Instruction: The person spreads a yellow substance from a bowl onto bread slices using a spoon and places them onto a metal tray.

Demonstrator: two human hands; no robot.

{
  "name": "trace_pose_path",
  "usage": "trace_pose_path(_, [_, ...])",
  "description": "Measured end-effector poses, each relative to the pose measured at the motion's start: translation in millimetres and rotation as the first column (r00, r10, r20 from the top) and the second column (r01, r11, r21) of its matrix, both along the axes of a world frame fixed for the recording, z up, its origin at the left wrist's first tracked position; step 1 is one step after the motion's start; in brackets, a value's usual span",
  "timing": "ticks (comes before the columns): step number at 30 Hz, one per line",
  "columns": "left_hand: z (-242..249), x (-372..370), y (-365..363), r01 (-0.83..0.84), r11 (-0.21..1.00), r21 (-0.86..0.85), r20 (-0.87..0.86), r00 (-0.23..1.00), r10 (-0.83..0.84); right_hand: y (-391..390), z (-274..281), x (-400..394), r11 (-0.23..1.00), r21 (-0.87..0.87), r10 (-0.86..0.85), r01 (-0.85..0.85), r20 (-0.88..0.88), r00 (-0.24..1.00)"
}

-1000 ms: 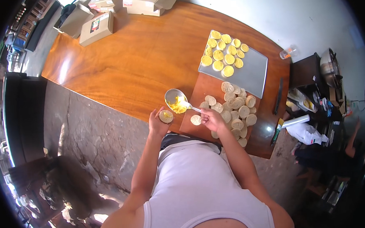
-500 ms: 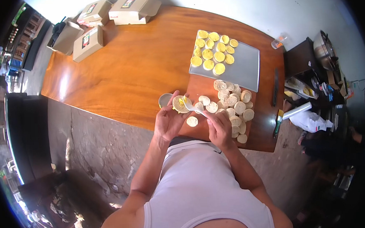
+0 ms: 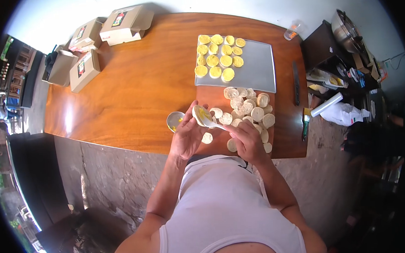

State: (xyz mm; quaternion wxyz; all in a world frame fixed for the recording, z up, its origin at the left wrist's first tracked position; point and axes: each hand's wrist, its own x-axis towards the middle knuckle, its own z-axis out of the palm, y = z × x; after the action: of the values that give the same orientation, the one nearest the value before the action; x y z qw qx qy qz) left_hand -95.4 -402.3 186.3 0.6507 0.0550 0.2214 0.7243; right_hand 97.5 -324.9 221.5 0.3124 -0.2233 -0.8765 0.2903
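Observation:
My left hand [image 3: 187, 135] grips a round bread slice [image 3: 198, 111] that has a yellow spread on its face. In my right hand [image 3: 248, 141] is a white plastic spoon [image 3: 216, 125], its bowl against the slice. Just beyond my left fingers sits a small metal bowl [image 3: 171, 120] with yellow bits inside. Many plain bread rounds [image 3: 246, 107] lie in a loose pile on a reddish-brown board [image 3: 210, 95]. Behind them, rows of yellow-topped rounds [image 3: 213, 60] cover the left part of a metal tray [image 3: 258, 62].
Several cardboard boxes [image 3: 127, 23] stand at the back left of the wooden table [image 3: 114, 103]. A dark knife-like strip [image 3: 296, 82] and a brush [image 3: 306, 123] lie along the right edge. A clear cup [image 3: 292, 32] is near the wall.
The spoon has moved across the slice, and the yellow looks more spread out over it. My left hand has tilted the slice. The whole view has shifted slightly.

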Motion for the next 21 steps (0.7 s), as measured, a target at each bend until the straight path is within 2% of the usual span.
trace_pose_path(2, [1,2,4,0.012,1.000,0.019,-0.007,1.000,-0.012,4,8,6,1.000,0.003,0.008,-0.008,-0.012,1.000])
trace_pose_path(4, [1,2,7,0.020,0.999,0.036,-0.013,1.000,-0.020,6,14,14,1.000,-0.007,0.025,-0.024,0.059,0.998])
trace_pose_path(8, [6,-3,13,-0.003,1.000,0.025,-0.048,0.999,0.004,11,22,28,0.998,-0.064,0.016,-0.015,0.006,1.000])
trace_pose_path(10, [9,-4,13,-0.009,0.999,0.036,-0.042,0.999,0.011,8,20,32,0.964,-0.248,-0.120,0.096,-0.082,0.989])
trace_pose_path(11, [11,-4,14,0.008,0.999,0.048,-0.068,0.998,-0.005,7,18,29,0.964,-0.249,-0.118,0.094,-0.082,0.990])
trace_pose_path(13, [12,-2,15,0.028,0.998,0.059,-0.096,0.995,-0.022,3,10,19,0.943,-0.284,-0.231,0.173,-0.187,0.955])
trace_pose_path(16, [12,4,14,0.043,0.999,0.030,-0.067,0.997,-0.041,3,4,6,0.942,-0.247,-0.278,0.228,-0.190,0.941])
trace_pose_path(21, [14,8,13,0.071,0.996,0.056,-0.154,0.986,-0.061,-1,-7,0,0.949,-0.255,-0.235,0.186,-0.174,0.956])
